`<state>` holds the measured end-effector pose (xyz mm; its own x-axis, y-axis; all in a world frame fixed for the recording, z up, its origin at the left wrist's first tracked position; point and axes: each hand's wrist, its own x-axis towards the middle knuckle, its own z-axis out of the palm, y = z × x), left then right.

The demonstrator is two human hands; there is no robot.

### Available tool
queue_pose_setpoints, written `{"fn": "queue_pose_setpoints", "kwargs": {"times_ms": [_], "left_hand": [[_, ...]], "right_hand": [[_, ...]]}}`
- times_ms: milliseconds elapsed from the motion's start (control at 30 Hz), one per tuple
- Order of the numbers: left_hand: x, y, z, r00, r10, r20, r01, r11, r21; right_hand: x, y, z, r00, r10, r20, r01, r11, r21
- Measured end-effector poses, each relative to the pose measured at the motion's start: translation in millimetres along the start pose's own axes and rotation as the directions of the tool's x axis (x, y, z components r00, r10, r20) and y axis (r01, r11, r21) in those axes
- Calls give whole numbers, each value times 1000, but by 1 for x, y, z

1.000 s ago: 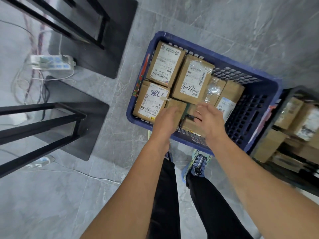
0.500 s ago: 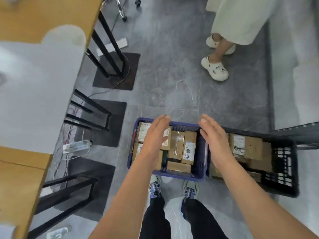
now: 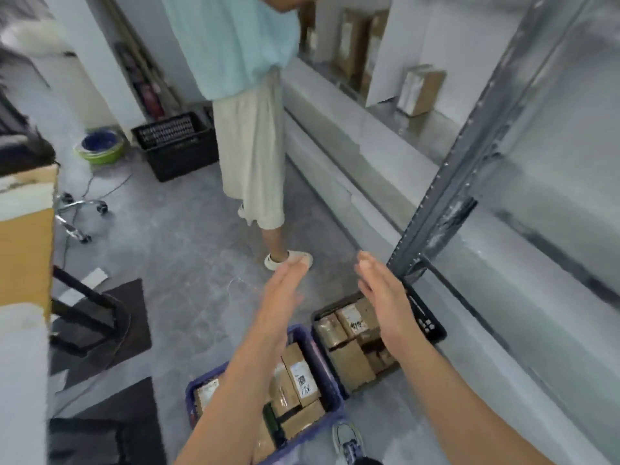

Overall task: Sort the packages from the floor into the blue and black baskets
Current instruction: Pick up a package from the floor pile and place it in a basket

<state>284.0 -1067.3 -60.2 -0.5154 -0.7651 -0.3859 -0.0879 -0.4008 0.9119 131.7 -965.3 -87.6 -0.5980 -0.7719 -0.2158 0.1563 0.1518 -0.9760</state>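
Both hands have lifted clear of the baskets, left hand (image 3: pixel 285 290) and right hand (image 3: pixel 382 293) flat, empty.

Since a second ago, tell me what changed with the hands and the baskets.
Both hands left the boxes in the blue basket and rose. The left hand and right hand are now open, empty, palms facing each other above the baskets. The view lifted, showing a standing person. The blue basket and black basket stay side by side, full.

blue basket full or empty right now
Full: the blue basket is packed with brown cardboard packages up to about its rim. Both hands are open above it, left hand and right hand, holding nothing.
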Motion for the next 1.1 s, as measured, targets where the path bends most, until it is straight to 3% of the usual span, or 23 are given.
{"fn": "queue_pose_setpoints", "kwargs": {"times_ms": [133, 267, 500, 800, 1100], "left_hand": [[-19, 23, 36, 981, 18, 194, -38, 995, 97], [-38, 29, 88, 923, 25, 385, -95, 982, 163], [-95, 6, 197, 723, -65, 688, -181, 943, 279], [-225, -67, 350, 447, -198, 872, -251, 908, 335], [-385, -162, 457, 199, -353, 914, -328, 855, 402]], "right_hand": [[-47, -26, -32, 981, -51, -188, 59, 998, 37], [-97, -36, -73, 913, -101, -395, 113, 994, 7], [-206, -37, -162, 716, -111, -689, 172, 985, 20], [-367, -8, -269, 401, -12, -916, 262, 960, 102], [-541, 40, -347, 98, 96, -991, 316, 941, 122]]}}
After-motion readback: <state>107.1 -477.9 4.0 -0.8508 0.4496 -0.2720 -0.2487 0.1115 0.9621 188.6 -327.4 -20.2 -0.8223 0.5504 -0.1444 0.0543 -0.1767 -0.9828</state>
